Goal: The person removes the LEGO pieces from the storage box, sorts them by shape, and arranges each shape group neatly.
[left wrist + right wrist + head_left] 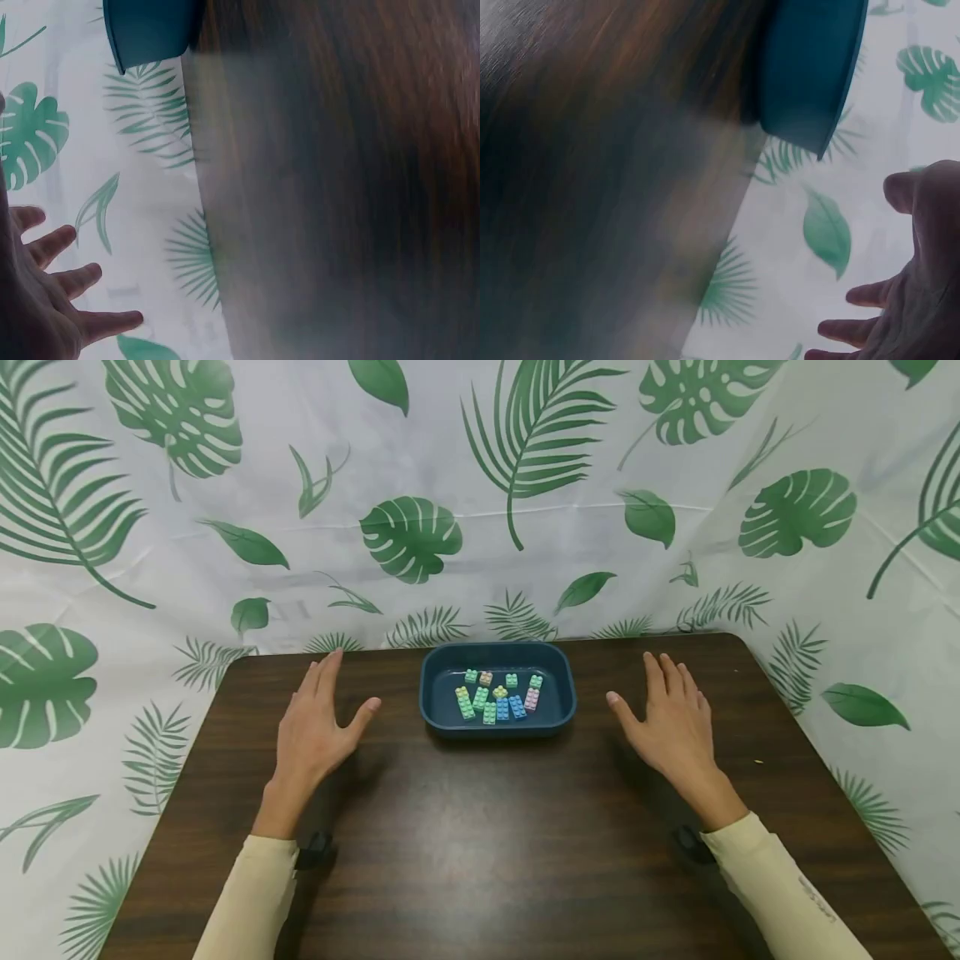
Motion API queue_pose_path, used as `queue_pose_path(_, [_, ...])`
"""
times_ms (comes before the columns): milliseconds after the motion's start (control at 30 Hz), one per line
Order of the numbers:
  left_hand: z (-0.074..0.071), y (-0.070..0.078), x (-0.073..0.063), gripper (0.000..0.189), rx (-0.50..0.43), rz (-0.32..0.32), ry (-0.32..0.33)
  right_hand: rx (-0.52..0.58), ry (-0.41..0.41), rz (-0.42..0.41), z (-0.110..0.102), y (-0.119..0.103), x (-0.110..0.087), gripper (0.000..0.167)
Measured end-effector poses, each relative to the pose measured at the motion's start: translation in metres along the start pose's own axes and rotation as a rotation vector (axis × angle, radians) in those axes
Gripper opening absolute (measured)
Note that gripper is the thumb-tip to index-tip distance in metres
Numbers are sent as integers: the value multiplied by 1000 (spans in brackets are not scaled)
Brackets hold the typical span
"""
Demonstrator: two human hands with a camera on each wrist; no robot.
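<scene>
A dark blue tray [498, 729] stands at the back of the table, with several small toy building bricks [502, 708] in green, blue, pink and yellow on its floor. To its left, the left hand [315, 727] is held over the table, fingers straight and thumb spread toward the tray. On the other side the right hand [671, 722] mirrors it, thumb also pointing inward. Neither hand holds anything, and both are apart from the tray. Both wrist views show the tray's outer wall [150, 30] and spread fingers [847, 330].
The dark wood-grain table [480, 860] reaches back to a white cloth backdrop [315, 585] printed with green leaves. A tiny yellow scrap [759, 762] lies on the table right of the right hand. Dark bands [313, 850] show at the wrists.
</scene>
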State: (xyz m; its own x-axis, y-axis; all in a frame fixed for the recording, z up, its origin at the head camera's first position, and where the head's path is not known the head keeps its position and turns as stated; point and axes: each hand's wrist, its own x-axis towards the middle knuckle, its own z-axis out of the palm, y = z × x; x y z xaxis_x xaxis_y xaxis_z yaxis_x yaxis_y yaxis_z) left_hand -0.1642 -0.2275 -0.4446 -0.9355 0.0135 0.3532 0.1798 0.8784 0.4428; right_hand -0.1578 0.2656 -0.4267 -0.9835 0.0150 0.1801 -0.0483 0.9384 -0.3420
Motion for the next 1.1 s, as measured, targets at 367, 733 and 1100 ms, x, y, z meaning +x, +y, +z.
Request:
queue_pose_path(367, [22,13,3,78,-232,-51,48,24,13,-123,10,-23,11,86])
queue_pose_path(733, [43,34,12,70,-574,-113,41,10,-46,-251,17,-45,21,81])
queue_pose_path(1100, [59,59,25,62,-724,-221,-23,-41,-62,-405,25,-68,33,65])
